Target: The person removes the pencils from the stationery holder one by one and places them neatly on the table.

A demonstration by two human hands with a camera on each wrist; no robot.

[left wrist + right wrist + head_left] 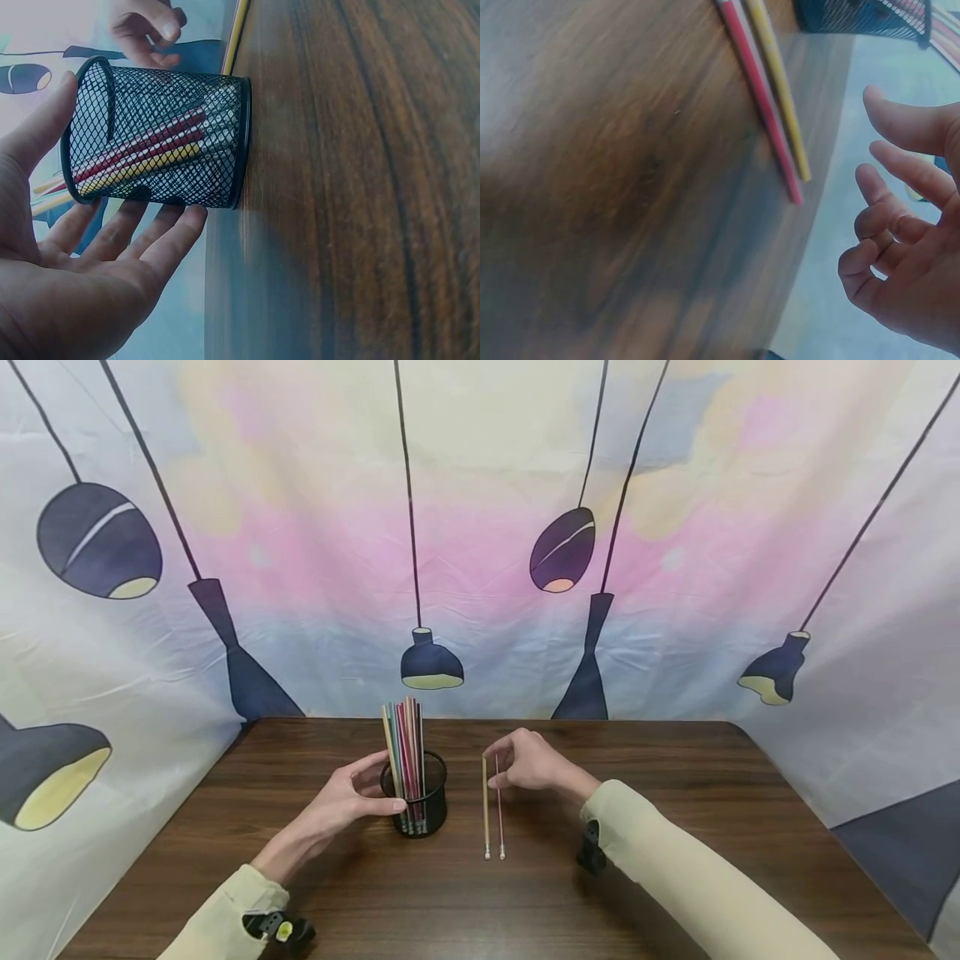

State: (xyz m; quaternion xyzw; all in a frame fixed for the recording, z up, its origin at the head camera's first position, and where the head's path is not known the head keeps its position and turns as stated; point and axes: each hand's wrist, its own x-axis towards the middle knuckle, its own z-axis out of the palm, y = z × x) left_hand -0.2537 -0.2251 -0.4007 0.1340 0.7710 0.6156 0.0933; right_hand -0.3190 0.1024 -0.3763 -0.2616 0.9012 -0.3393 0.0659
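A black wire-mesh pencil cup (435, 806) stands upright on the table, with several colored pencils (408, 743) leaning in it, eraser ends down. My left hand (345, 802) holds the cup, thumb at its rim and fingers along its side, as the left wrist view shows. To the right of the cup, a yellow pencil (486, 814) and a red pencil (500, 818) lie side by side, their erasers toward me. Over their far ends hovers my right hand (528, 762), fingers loosely bent. Nothing is between its thumb and fingers in the right wrist view, where both pencils lie on the wood.
The dark wood table (675, 827) has its back edge just beyond the cup and pencils. Behind it hangs a cloth backdrop (495, 560) printed with lamps. Dark wrist devices are strapped at both pale sleeves (652, 835).
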